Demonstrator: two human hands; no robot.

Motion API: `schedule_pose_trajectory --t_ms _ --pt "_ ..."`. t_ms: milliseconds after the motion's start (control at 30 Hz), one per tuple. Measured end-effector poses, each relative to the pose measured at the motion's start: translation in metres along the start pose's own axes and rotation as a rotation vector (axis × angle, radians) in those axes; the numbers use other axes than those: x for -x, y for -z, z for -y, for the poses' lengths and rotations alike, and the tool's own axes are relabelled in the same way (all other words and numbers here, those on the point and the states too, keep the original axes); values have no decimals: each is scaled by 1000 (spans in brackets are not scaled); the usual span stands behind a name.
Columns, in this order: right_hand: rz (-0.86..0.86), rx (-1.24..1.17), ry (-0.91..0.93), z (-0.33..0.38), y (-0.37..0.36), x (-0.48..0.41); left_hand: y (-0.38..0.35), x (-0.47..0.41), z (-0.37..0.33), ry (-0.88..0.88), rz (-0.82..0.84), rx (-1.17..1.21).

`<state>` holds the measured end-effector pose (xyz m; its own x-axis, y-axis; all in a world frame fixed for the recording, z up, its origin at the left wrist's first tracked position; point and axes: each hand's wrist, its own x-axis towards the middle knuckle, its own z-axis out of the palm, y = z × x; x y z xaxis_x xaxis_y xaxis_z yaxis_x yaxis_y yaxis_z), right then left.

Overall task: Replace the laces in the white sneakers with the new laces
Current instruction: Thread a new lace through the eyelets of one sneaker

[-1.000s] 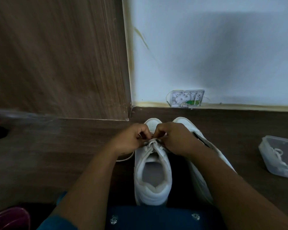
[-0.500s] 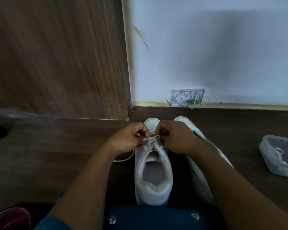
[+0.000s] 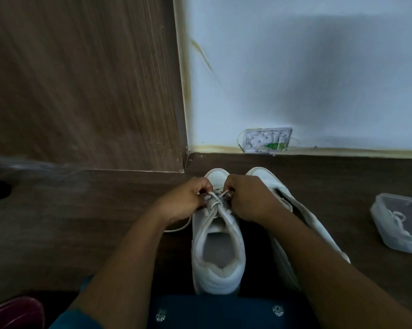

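Note:
Two white sneakers stand side by side on the dark wooden floor, toes toward the wall. The left sneaker [image 3: 218,252] faces me with its opening up; its white lace [image 3: 215,198] crosses near the upper eyelets. My left hand [image 3: 188,198] pinches one lace strand on the left side, and my right hand [image 3: 246,197] pinches the other strand on the right. A loose lace end [image 3: 178,227] trails on the floor under my left wrist. The right sneaker [image 3: 302,210] lies partly behind my right forearm.
A clear plastic container [image 3: 399,222] holding a coiled white lace sits on the floor at the right. A small white wall box [image 3: 267,140] sits at the skirting. A wooden panel [image 3: 81,79] rises at the left. A dark red object [image 3: 15,313] shows at the bottom left corner.
Both hands have shifted slightly toward the toe and drawn a little apart, pulling the lace strands taut over the tongue. The sneakers stay in place.

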<state>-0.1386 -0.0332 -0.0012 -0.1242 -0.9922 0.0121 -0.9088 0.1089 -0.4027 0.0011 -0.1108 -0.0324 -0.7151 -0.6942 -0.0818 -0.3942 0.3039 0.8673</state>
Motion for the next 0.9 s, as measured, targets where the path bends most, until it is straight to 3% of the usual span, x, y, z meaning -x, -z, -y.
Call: schedule_pose_trajectory --t_ms 167,367,567,800,900 --pt "-25 -186 -30 -6 2 3 4 5 1 -1 -40 89" --pt "54 -180 90 -4 11 11 4 17 -3 -51 16 -23" --pt "59 -232 27 -4 6 10 3 25 -9 -46 -20 42" --pt "81 -137 62 -2 -2 8 -7 20 -8 19 -4 -137" --pt "88 -80 84 0 -2 7 -7 20 -10 41 -15 -58"
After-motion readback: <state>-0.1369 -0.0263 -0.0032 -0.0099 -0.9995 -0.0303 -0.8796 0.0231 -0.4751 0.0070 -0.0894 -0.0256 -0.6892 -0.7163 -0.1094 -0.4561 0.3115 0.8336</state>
